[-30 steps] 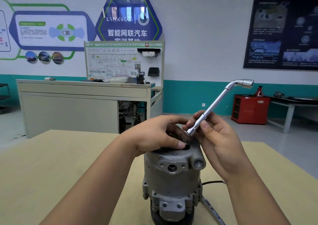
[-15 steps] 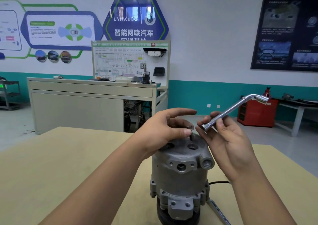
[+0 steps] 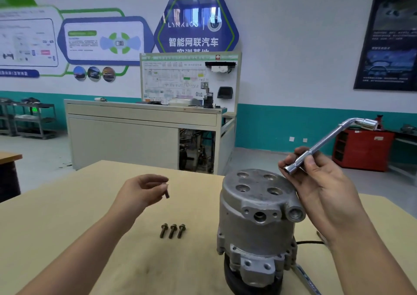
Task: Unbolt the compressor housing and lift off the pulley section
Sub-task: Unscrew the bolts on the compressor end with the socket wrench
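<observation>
Swinging clear of compressor (image 3: 257, 227): left hand (image 3: 140, 192), fingers (image 3: 155, 178) pinching bolt (image 3: 167, 193); right hand (image 3: 322, 186) gripping wrench (image 3: 325, 144); worth laying bolt beside loose bolts (image 3: 172, 230).

In front of you is a pale wooden bench (image 3: 67, 238). The grey compressor (image 3: 257, 222) stands upright on it toward your right, its dark pulley end down against the top. To its left, well apart from it, three bolts (image 3: 172, 231) lie side by side, heads away from you. A black cable (image 3: 309, 242) runs along the top on the compressor's right, and a flat metal strip (image 3: 309, 281) lies by its base.
</observation>
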Demonstrator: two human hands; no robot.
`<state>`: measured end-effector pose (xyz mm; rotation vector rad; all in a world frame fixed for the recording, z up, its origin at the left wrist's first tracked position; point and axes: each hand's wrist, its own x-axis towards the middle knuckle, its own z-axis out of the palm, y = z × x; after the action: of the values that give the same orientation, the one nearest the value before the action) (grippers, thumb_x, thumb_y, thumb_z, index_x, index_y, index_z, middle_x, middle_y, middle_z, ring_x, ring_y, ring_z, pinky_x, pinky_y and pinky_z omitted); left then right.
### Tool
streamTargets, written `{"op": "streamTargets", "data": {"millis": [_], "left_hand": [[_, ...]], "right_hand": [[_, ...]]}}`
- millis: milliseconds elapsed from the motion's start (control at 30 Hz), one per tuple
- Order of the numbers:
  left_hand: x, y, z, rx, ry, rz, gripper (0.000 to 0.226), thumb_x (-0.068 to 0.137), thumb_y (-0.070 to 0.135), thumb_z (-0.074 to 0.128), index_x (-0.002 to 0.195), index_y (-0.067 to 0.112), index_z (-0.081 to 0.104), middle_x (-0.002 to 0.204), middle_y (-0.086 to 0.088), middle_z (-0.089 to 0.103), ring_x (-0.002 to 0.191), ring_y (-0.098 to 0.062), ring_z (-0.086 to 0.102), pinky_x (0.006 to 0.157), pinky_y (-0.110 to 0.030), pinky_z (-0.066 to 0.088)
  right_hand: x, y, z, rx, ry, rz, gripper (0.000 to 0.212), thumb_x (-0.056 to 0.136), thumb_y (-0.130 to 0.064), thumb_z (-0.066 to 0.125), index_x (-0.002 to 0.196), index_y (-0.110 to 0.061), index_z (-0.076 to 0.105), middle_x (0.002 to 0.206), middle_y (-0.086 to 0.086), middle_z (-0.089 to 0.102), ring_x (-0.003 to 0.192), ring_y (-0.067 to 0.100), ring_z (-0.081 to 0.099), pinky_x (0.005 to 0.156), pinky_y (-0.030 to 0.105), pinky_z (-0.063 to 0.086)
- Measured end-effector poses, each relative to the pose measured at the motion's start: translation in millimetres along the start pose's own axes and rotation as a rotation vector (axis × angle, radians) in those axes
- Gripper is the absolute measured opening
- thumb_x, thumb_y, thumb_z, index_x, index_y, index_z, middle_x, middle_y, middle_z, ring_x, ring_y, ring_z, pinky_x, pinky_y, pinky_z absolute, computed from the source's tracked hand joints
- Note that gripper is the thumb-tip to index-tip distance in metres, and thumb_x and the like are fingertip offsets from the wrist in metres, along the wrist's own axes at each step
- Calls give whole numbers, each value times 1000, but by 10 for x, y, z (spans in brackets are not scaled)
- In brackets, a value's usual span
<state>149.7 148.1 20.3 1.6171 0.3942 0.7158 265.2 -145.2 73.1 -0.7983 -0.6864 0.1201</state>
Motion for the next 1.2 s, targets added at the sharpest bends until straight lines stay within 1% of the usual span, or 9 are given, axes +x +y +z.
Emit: {"op": "streamTargets", "data": {"millis": [100,200,267,367,467,667,867,1067,1200], "left_hand": [[95,-326,-167,227,30,-118,14,83,-2,70,79,11,71,74,-9,70,70,-20,61,65,-24,53],[163,-589,-187,545,-28,-170,11,82,3,73,76,13,72,72,-6,70,67,-20,62,70,-29,53],[201,-676,-170,705,-54,-177,7,82,8,73,81,15,74,72,-2,70,64,-15,62,64,-22,51],[274,-729,-172,813,-63,-167,9,84,13,71,92,17,75,76,2,69,62,-6,59,51,-9,39],[322,-750,-166,855,-83,-172,12,86,15,69,97,19,75,85,1,71,70,-7,60,49,-7,36],[351,-772,-115,905,-116,-156,17,86,15,69,103,17,74,84,4,69,69,-4,59,48,-4,35],[346,-774,-140,922,-105,-186,20,86,21,72,105,17,74,102,2,72,85,-9,59,71,-16,40],[339,-747,-159,892,-94,-209,21,85,20,73,105,15,74,101,1,72,90,-12,62,73,-18,41],[277,-658,-103,890,-27,-159,29,88,15,68,116,8,68,113,-4,69,105,-18,62,83,-21,42]], "right_hand": [[2,-1,4,-8,-8,-6,18,83,-14,45,91,-6,59,73,7,66,75,18,68,76,26,56],[1,6,6,-34,-12,-19,19,82,-15,45,92,-5,58,72,6,66,75,17,68,76,25,56],[-3,12,-3,-40,-14,-21,19,82,-15,45,92,-6,58,73,7,66,75,17,68,76,24,55],[-5,15,-14,-43,-16,-14,19,85,-14,44,92,-6,60,74,7,66,76,18,68,75,24,55],[-5,23,-10,-50,-18,-23,19,89,-11,40,93,-5,58,72,7,66,74,17,68,75,23,55],[-21,8,-4,-67,-25,-13,19,88,-13,41,94,-4,58,72,6,66,74,16,67,75,23,55],[-33,5,21,-90,-28,-4,19,85,-15,44,94,-5,57,72,7,66,74,16,67,75,22,55],[-42,-5,25,-92,-27,-5,20,83,-16,45,94,-5,58,72,8,66,74,17,67,75,22,55],[-40,-4,33,-84,-19,-1,18,88,-13,42,93,-5,58,71,7,66,73,17,67,75,23,55]]}}
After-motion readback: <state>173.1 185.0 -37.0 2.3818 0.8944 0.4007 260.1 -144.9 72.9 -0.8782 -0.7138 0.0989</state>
